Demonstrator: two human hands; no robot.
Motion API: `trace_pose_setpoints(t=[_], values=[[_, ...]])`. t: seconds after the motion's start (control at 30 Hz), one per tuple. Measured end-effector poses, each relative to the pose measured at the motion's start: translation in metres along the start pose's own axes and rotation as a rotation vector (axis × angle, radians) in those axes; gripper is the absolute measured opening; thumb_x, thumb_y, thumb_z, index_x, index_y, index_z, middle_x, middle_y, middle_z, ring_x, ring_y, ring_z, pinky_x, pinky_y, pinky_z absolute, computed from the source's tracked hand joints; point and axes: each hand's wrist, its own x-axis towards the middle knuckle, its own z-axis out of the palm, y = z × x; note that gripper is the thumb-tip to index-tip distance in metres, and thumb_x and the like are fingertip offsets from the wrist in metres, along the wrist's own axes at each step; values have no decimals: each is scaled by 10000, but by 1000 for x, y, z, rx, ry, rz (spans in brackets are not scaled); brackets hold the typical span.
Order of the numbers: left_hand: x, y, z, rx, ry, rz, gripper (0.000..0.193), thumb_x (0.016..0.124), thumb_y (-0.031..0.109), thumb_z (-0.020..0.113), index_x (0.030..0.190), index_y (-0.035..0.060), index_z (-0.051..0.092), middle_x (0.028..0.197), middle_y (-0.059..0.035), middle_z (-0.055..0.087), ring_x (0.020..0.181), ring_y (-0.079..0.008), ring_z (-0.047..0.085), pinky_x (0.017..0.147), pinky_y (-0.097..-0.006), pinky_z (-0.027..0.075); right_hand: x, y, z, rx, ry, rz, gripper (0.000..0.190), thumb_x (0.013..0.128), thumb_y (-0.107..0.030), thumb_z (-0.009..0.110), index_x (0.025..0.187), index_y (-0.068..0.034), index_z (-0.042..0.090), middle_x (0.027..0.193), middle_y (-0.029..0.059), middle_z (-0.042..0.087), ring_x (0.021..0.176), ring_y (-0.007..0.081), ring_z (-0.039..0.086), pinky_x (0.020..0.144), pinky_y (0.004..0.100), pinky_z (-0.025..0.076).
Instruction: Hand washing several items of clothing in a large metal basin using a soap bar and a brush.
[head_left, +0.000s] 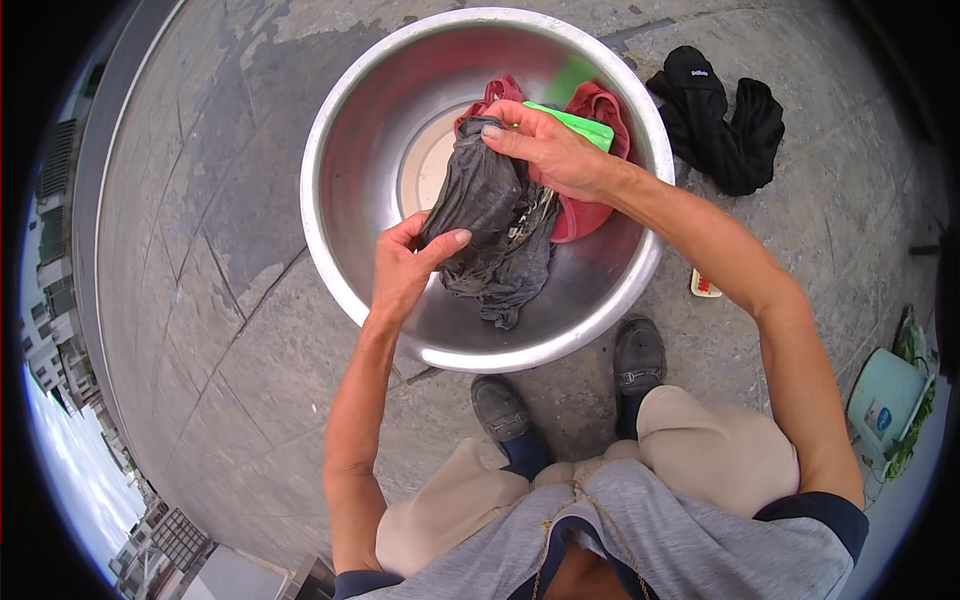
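Observation:
Between both hands I hold a wet-looking dark grey cloth garment (487, 202) with light printing, over a large stainless steel basin (360, 300). My left hand (412, 259) pinches its lower left edge, thumb on top. Higher up, my right hand (551, 150) grips the top edge between thumb and fingers. The garment's lower end hangs into the basin. Behind my right hand lies a bright green object (581, 126), partly hidden, so its kind is unclear. Red fabric (585, 217) lies around it against the basin's right side. Pale cloudy liquid or a pale bottom (427, 161) shows in the middle.
On the stone-tiled floor (225, 225), black clothing (720, 124) lies right of the basin. A small cream-and-red item (705, 283) sits below it. My dark shoes (502, 409) are close to the basin's near rim. A pale green planter (885, 401) with leafy plants stands far right.

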Motion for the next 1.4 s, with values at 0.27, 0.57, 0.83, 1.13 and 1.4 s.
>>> trace_pose_setpoints(t=[0.27, 0.57, 0.83, 1.13, 1.4], values=[[0, 0, 5, -322, -18, 84, 190, 820, 94, 593, 957, 15, 488, 849, -93, 631, 720, -107, 602, 672, -234, 489, 10, 1, -10, -178, 300, -47, 162, 881, -188, 519, 946, -43, 550, 807, -25, 571, 748, 40, 517, 662, 194, 425], [2, -36, 22, -341, -9, -186, 303, 832, 66, 551, 1090, -22, 419, 936, -109, 600, 850, -126, 583, 758, -260, 472, 29, -8, -61, -1479, 265, -417, 345, 832, -201, 570, 1107, -27, 457, 933, 154, 583, 853, 249, 570, 754, 343, 444], [7, -55, 26, -335, 69, -342, 297, 791, -1, 544, 1066, -42, 437, 955, -115, 586, 872, -155, 575, 791, -275, 466, -1, 13, -54, -2043, 72, 165, 862, 600, -112, 727, 1321, -215, 266, 1038, 190, 460, 931, 370, 515, 745, 419, 466], [2, -62, 26, -301, 50, -339, 235, 803, -21, 507, 1033, -26, 456, 992, -105, 578, 909, -151, 566, 836, -273, 447, 37, -32, -77, -965, 287, 259, 713, 621, -240, 632, 1272, -237, 342, 1040, 231, 502, 894, 366, 555, 744, 423, 455], [-2, -54, 14, -437, 156, -373, 209, 799, -27, 507, 1006, -40, 479, 946, -103, 581, 831, -146, 572, 771, -258, 463, 10, 49, -4, -1977, -512, -40, 639, 658, -229, 666, 1240, -328, 423, 920, 160, 487, 768, 300, 559, 605, 384, 458]])
